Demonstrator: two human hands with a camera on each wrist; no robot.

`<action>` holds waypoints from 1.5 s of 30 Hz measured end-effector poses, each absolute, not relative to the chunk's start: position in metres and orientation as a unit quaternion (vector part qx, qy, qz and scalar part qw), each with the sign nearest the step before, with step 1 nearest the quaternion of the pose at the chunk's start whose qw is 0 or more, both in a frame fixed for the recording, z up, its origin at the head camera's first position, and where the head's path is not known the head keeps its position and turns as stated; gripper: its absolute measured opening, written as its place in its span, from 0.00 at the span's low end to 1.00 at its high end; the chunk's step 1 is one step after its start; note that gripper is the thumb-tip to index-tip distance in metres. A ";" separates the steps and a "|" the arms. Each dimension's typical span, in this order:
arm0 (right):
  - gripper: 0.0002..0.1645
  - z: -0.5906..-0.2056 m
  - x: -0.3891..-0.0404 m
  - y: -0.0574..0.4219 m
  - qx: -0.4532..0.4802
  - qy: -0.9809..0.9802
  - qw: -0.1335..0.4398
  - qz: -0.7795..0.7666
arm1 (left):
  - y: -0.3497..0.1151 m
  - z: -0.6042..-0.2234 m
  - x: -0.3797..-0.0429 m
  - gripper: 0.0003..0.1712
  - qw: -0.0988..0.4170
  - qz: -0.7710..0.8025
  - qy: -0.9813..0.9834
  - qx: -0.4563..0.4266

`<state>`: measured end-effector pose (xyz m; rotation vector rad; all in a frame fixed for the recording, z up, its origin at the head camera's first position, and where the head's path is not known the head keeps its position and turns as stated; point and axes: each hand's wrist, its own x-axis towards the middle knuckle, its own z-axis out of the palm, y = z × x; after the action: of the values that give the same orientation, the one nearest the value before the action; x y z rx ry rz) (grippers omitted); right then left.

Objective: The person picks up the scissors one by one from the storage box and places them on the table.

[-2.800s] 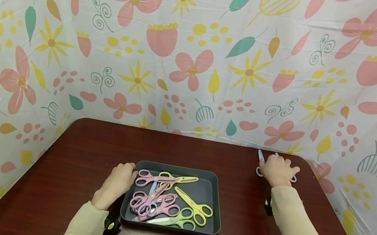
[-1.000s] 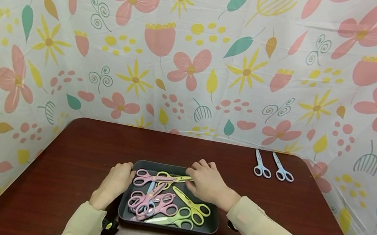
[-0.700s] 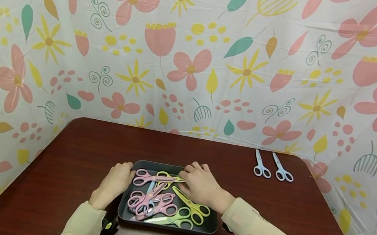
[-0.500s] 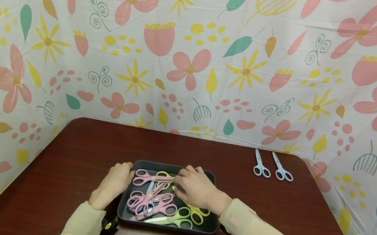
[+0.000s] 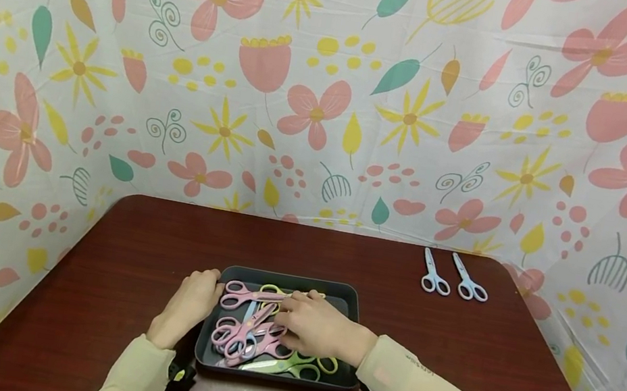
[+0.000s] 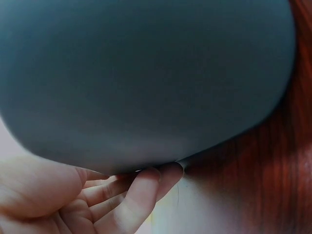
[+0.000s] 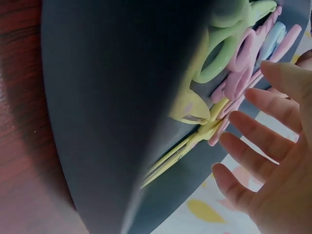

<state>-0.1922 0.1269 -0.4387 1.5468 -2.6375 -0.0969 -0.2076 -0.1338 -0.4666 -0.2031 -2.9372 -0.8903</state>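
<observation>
My left hand [image 5: 188, 302] holds the left wall of a dark grey tray [image 5: 275, 378], its fingers bent against the tray's side in the left wrist view. Over the tray's right half is my right hand [image 5: 323, 327], fingers spread and loosely bent, with nothing gripped in the right wrist view. Just beyond those fingertips lie yellow scissors [image 7: 207, 130] and several pink scissors [image 7: 243, 63]. Pink scissors [image 5: 244, 334] overlap in a heap at the tray's left, partly covering a light blue pair. Green scissors [image 5: 280, 364] lie near the front wall. The right hand hides most of another yellow pair.
Two light blue scissors, a left pair [image 5: 430, 274] and a right pair [image 5: 466, 281], lie side by side at the back right of the brown table [image 5: 160, 233], blades pointing away. A flowered cloth [image 5: 328, 102] hangs right behind the table.
My right hand has come from the back right scissors to the tray, then shifted left across it, covering more of the yellow scissors. The left hand has stayed on the tray wall.
</observation>
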 end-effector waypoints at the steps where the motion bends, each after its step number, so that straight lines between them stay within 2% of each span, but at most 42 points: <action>1: 0.13 -0.439 -0.192 0.126 0.506 -0.861 0.040 -0.035 | -0.134 -0.466 -0.207 0.06 0.033 -0.290 -0.954 -0.066; 17: 0.13 -0.448 -0.186 0.128 0.505 -0.862 0.024 -0.041 | -0.135 -0.467 -0.208 0.06 0.042 -0.287 -0.954 -0.072; 25: 0.13 -0.453 -0.186 0.129 0.498 -0.865 0.034 -0.044 | -0.134 -0.466 -0.207 0.05 0.041 -0.291 -0.953 -0.072; 35: 0.08 -0.453 -0.187 0.127 0.507 -0.859 0.055 -0.048 | -0.135 -0.467 -0.208 0.05 0.043 -0.292 -0.952 -0.079; 45: 0.09 -0.453 -0.187 0.124 0.513 -0.849 0.100 -0.072 | -0.136 -0.466 -0.208 0.05 0.031 -0.296 -0.952 -0.072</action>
<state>-0.1874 0.1238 -0.4525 1.5168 -2.5107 -0.2121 -0.2075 -0.1356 -0.4658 -0.2216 -2.9321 -0.9126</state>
